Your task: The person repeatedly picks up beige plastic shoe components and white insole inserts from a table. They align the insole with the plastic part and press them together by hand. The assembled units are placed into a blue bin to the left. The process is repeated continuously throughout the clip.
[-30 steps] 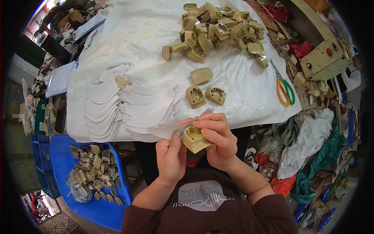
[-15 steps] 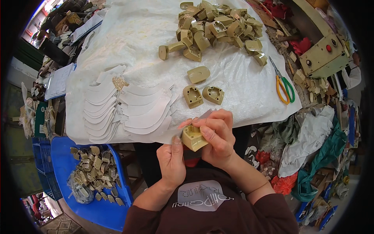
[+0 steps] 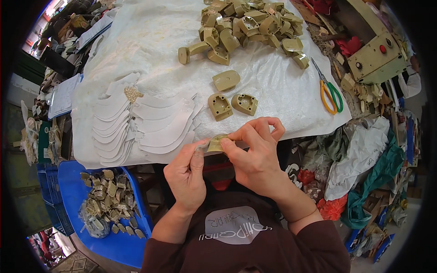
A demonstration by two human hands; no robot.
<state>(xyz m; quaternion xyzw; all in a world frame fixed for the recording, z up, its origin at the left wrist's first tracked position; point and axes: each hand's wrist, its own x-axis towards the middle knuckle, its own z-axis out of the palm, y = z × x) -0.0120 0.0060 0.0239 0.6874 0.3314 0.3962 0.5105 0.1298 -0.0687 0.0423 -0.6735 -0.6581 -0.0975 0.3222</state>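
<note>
Between my two hands, just off the table's near edge, is a khaki plastic shoe heel [image 3: 217, 144], mostly covered by fingers. My left hand [image 3: 185, 175] pinches its left side, where a pale strip seems to lie against it. Thumb and forefinger of my right hand [image 3: 256, 152] close on the heel's right side, the other fingers curled loosely. Beyond my hands sit two hollow-side-up heels [image 3: 220, 107] and a third, flat side up [image 3: 226, 80]. Left of them, overlapping rows of curved white cover pieces [image 3: 164, 120] lie on the white-sheeted table [image 3: 150, 54].
A heap of heels [image 3: 246, 27] fills the far table. Scissors [image 3: 331, 93] with orange and green handles lie at the right edge. On the left, a blue chair [image 3: 75, 209] holds glittery heels [image 3: 111, 195]. A control box [image 3: 378, 57] and plastic bags [image 3: 355, 159] are on the right.
The heel has been tipped, so its hollow side no longer shows. Both hands have moved slightly, the left one up and leftward. The view has shifted a little.
</note>
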